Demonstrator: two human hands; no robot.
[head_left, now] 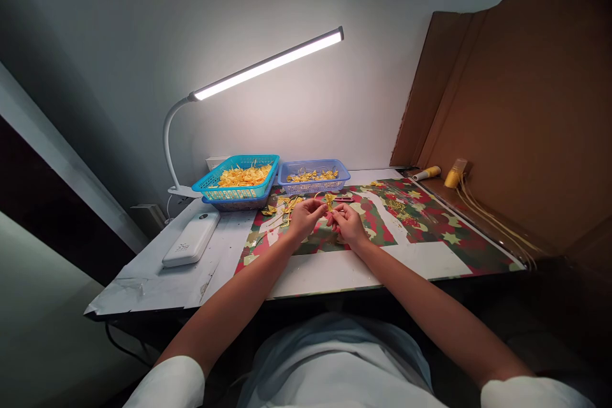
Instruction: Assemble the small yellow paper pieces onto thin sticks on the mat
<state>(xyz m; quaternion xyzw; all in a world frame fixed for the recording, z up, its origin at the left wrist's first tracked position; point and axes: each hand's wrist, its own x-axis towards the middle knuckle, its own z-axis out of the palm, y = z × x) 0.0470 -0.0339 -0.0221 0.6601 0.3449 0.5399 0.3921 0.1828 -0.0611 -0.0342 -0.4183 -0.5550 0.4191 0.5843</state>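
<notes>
Both hands meet over the patterned sheet (377,210), fingertips close together. My left hand (307,217) pinches a small yellow flower-like piece (329,199) from the left. Against its lower right side, the fingers of my right hand (347,223) are pinched on the same piece; finer detail is too small to make out. Just left of my left hand lie several loose yellow pieces (282,206). A slim reddish tool, perhaps tweezers (344,199), rests behind my right hand.
A turquoise basket (205,193) of yellow petal-like pieces stands behind, beside a lilac basket (313,186) with smaller ones. A white power bank (191,239) lies left, under a lit lamp (272,64). Thin yellow bits (401,210) and a yellow-capped bottle (455,173) are right, near cardboard (516,108).
</notes>
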